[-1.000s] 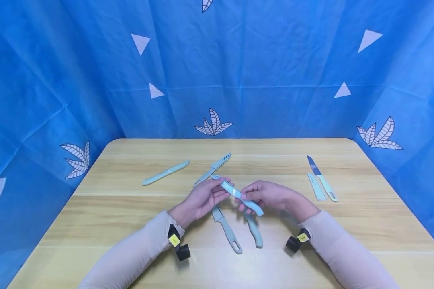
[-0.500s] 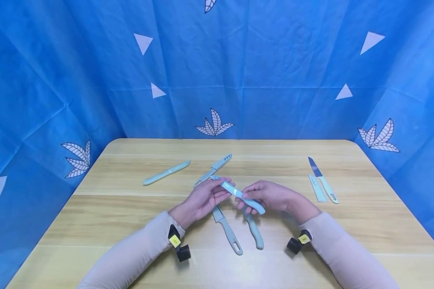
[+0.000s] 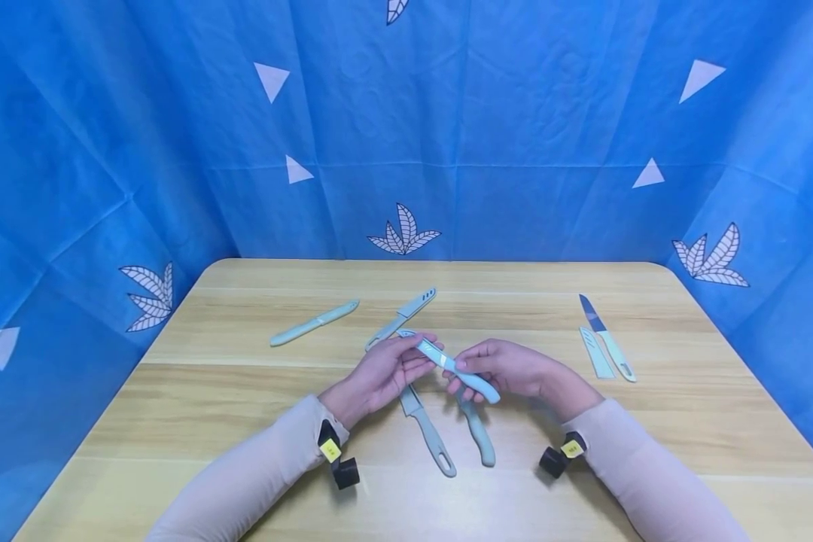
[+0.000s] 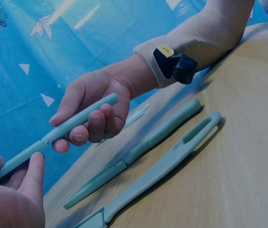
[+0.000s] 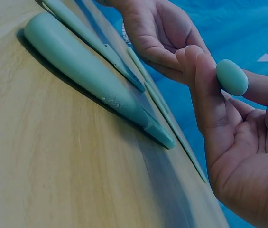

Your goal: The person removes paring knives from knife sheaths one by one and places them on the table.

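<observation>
One huge blue fabric curtain [image 3: 447, 113] with white triangle and leaf prints hangs behind the pale mint, slim-handled knife in a mint plastic sheath [image 3: 445, 361], so that held knife is my landmark. Below it: a light wood-grain table [image 3: 176, 421].

Next size down, hands. Left hand [image 3: 376, 376] pinches the sheathed end, right hand [image 3: 504, 366] has its fingers wrapped round the handle, and the knife is up in the air between them.

Then the knives on the table. Nearer the person than the held one: a grey-green knife with a long looped handle [image 3: 433, 440], and right beside it a grey-green knife with a solid curved handle [image 3: 479, 436]. Off to its right, a bare dark-bladed knife with a pale mint handle [image 3: 607, 342]. Beyond it, a grey-green knife in a slotted sheath [image 3: 401, 318]; beyond and left, a slim mint sheathed knife [image 3: 315, 324].

Smallest: a loose flat mint sheath [image 3: 596, 354], right of the landmark beside that bare blade.

My read: the step is working the sheath on the held knife, on or off I can't tell. Next move probably calls for a straight, lengthwise push or pull, fingertips clear of the edge
</observation>
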Tool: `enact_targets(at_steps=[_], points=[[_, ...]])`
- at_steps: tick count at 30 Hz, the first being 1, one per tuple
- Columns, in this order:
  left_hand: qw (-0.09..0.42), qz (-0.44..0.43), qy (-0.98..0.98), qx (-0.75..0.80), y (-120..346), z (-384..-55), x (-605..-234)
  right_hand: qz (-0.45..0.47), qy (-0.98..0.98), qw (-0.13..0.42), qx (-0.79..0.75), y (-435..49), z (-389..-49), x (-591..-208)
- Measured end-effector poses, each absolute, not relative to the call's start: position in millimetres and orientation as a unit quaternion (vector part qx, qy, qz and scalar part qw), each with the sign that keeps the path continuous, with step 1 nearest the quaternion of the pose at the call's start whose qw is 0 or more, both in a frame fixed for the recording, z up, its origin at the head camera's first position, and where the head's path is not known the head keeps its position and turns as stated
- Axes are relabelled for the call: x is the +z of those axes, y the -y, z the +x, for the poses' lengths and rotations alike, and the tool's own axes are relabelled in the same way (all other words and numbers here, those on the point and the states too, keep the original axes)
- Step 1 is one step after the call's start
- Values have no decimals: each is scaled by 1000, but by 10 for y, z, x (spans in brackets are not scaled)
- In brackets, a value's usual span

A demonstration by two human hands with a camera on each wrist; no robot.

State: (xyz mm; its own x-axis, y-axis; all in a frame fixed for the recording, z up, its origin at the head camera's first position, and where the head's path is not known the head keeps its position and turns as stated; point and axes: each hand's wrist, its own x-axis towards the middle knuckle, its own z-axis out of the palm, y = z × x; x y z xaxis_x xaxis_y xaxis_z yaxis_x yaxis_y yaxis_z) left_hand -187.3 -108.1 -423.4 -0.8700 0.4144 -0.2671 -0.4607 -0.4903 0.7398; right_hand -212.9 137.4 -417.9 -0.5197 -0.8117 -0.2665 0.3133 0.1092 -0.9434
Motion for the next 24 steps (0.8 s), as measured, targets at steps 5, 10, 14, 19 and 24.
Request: enact_targets(at_steps=[5, 10, 14, 19, 24], points=[[251, -24, -440, 862, 1070, -1872, -4255, -200, -606, 441, -631, -1375, -2108, -4172], [250, -21, -445, 860, 1066, -1868, -4257, -201, -611, 439, -627, -1368, -2101, -4165], [250, -21, -444, 860, 1065, -1866, -4248, -203, -613, 438, -625, -1371, -2102, -4166], [255, -16, -439, 861, 1068, -1866, -4237, -206, -615, 438, -622, -1376, -2114, -4171], [256, -14, -438, 862, 1067, -1864, -4246, -214, -612, 439, -622, -1392, -2125, -4182]])
